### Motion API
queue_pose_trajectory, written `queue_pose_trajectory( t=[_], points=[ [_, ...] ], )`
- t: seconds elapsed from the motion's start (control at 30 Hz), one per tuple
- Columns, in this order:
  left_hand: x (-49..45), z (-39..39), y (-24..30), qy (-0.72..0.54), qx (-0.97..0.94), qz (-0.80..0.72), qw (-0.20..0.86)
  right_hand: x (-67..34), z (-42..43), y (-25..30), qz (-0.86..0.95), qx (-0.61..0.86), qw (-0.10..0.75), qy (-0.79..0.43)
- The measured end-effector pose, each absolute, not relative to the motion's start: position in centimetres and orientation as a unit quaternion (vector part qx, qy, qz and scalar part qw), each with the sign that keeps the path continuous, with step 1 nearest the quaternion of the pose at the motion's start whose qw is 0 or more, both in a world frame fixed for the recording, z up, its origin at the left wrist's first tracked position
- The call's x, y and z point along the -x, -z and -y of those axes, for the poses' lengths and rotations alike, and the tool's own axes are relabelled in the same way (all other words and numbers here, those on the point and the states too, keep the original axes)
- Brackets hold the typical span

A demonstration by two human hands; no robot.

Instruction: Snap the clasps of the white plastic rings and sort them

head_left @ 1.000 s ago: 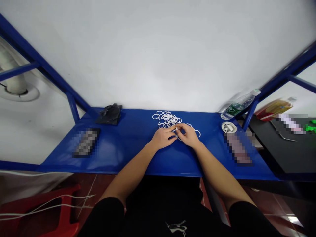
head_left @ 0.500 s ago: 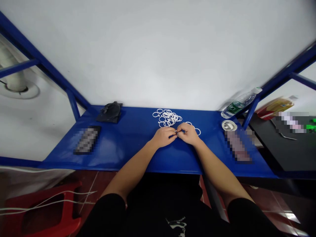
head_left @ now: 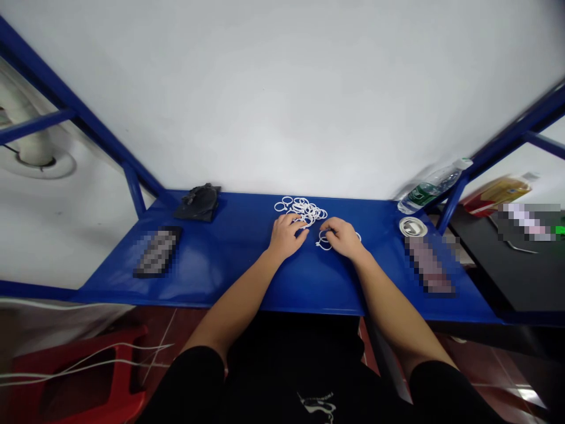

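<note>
A pile of thin white rings [head_left: 309,208], each with a small clasp-like nub, lies on the blue tabletop by the back wall. At the pile's near edge is my left hand [head_left: 285,238], palm down, thumb apart from its fingers; the fingertips reach the closest rings. To the right, my right hand [head_left: 345,238] is curled, with finger and thumb at a white ring [head_left: 325,248] just in front of it. Other rings show partly from beneath that hand; its palm side is hidden.
A black plastic bag [head_left: 198,203] and a blurred dark phone-like object [head_left: 158,252] lie on the left. At right are a water bottle [head_left: 430,187], a coiled white cable [head_left: 413,227] and a blurred flat object [head_left: 428,265]. Blue frame bars [head_left: 452,203] rise at both sides.
My hands, together over a small piece before, have come apart. The left has moved to the pile with its fingers spreading; the right has shifted slightly right, and a ring now shows below its fingers.
</note>
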State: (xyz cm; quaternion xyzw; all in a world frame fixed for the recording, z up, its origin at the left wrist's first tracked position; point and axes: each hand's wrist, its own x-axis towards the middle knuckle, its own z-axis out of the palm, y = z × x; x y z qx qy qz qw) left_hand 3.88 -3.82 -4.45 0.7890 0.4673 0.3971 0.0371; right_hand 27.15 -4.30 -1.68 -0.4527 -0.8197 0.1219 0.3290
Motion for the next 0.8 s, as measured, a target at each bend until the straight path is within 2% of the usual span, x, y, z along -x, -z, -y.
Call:
queue_pose_trajectory(
  t=[0.13,0.23,0.33,0.57,0.8],
  points=[
    [-3.7,3.2,5.2,-0.331,-0.777,-0.535,0.025,-27.8,3.8,1.8,0.826,0.473,0.293,-0.086],
    [-3.6,2.9,5.6,-0.302,-0.782,-0.545,0.037,-27.9,3.7,2.0,0.821,0.476,0.306,-0.072],
    [-3.4,3.0,5.4,-0.326,-0.776,-0.539,0.034,-27.4,4.0,2.0,0.815,0.467,0.335,-0.072],
    [-3.8,4.2,4.0,-0.392,-0.822,-0.413,-0.005,-25.9,5.1,1.9,0.797,0.43,0.407,-0.122],
    [-4.8,5.0,3.7,-0.361,-0.878,-0.315,0.021,-25.5,5.4,2.0,0.809,0.429,0.386,-0.108]
  ],
)
